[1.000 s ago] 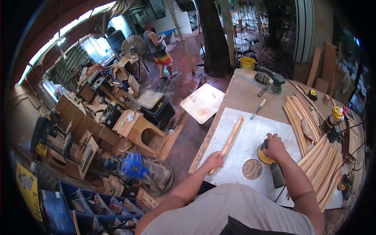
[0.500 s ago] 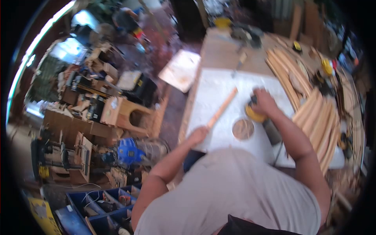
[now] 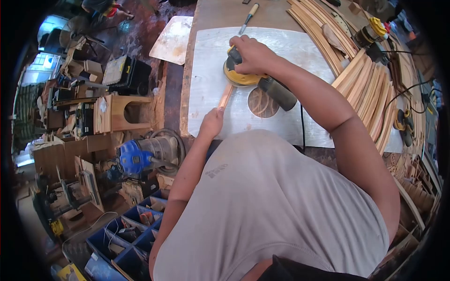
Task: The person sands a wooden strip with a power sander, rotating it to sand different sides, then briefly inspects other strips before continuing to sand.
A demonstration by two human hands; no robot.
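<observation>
My right hand [image 3: 255, 55] is wrapped round the top of a yellow and black orbital sander [image 3: 243, 78], whose dust canister [image 3: 277, 93] points back toward me. Under the sander's pad lies the far part of a narrow wooden strip [image 3: 226, 97]. My left hand [image 3: 212, 122] grips the near end of that strip, close to the front edge of the white board [image 3: 206, 61]. Just right of the strip, a round hole [image 3: 262, 102] in the board shows wood beneath. The strip's far end is hidden by the sander.
Bundles of thin wooden strips [image 3: 368, 89] lie at the right of the bench. A chisel [image 3: 249, 18] lies beyond the sander. The black power cord [image 3: 303, 126] hangs near my body. A blue shop vacuum [image 3: 136, 157] and a divided blue box [image 3: 136, 229] stand at left.
The sander has moved left onto the strip, which lay uncovered before with the sander to its right. My view has shifted, and the picture is sharper.
</observation>
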